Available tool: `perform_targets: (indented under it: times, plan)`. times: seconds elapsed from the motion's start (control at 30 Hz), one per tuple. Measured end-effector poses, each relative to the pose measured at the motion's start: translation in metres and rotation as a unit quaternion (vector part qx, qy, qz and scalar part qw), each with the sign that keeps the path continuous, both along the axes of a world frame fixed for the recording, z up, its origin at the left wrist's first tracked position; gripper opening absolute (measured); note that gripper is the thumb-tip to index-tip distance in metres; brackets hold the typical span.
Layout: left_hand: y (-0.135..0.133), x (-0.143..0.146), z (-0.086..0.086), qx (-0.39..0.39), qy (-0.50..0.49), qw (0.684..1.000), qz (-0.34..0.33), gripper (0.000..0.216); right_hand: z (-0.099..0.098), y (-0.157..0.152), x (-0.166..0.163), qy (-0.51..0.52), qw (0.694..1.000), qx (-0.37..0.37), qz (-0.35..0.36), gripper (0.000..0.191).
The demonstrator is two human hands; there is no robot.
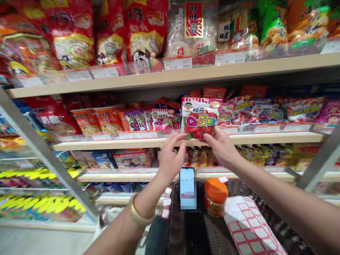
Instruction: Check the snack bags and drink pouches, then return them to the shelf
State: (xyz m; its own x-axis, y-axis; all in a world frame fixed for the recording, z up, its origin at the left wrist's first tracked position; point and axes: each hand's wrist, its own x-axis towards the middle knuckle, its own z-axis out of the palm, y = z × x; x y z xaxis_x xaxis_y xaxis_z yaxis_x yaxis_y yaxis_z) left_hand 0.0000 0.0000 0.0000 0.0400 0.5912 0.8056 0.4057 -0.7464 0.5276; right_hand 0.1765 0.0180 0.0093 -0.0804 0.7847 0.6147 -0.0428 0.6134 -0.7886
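The right hand (224,147) holds a candy packet (200,115) by its lower right corner. The thumb lies on the front of the packet and the fingers go behind it, so the corner is pinched between them; the exact place of the hidden fingertips one cannot tell. The packet is upright, with the printed front toward the person, before the middle shelf (114,144) and slightly above its edge.

The left hand (170,156) is at the lower left corner of the packet. Its index finger is stretched to this corner, while the thumb stands apart and lower, with a clear gap between the two. Whether the index fingertip presses the packet or is only just beside it, one cannot tell. A gold bracelet (140,212) is around the left wrist.

Below the hands is a dark woven basket (239,190). A phone (187,187) with lit screen, a jar (215,205) with orange lid and a sheet of red-bordered labels (245,225) are there
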Motion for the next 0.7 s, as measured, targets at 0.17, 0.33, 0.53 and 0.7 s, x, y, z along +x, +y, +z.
perform_targets:
  times: [0.17, 0.33, 0.53, 0.7]
  plan:
    - [0.046, -0.030, 0.030, 0.015, 0.012, 0.997, 0.069, 0.017, 0.044, 0.052, -0.031, -0.126, 0.980, 0.025, -0.155, 0.024]
    - [0.079, -0.048, 0.036, -0.040, 0.034, 0.990, 0.131, 0.015, 0.064, 0.064, -0.055, -0.341, 0.887, 0.006, -0.310, 0.018]
    - [0.078, -0.060, 0.035, -0.055, 0.189, 0.948, 0.249, 0.016, 0.059, 0.066, -0.070, -0.390, 0.860, 0.000, -0.328, 0.024]
    - [0.063, -0.064, 0.030, -0.043, 0.258, 0.921, 0.289, 0.024, 0.048, 0.062, -0.080, -0.426, 0.844, 0.023, -0.323, 0.042]
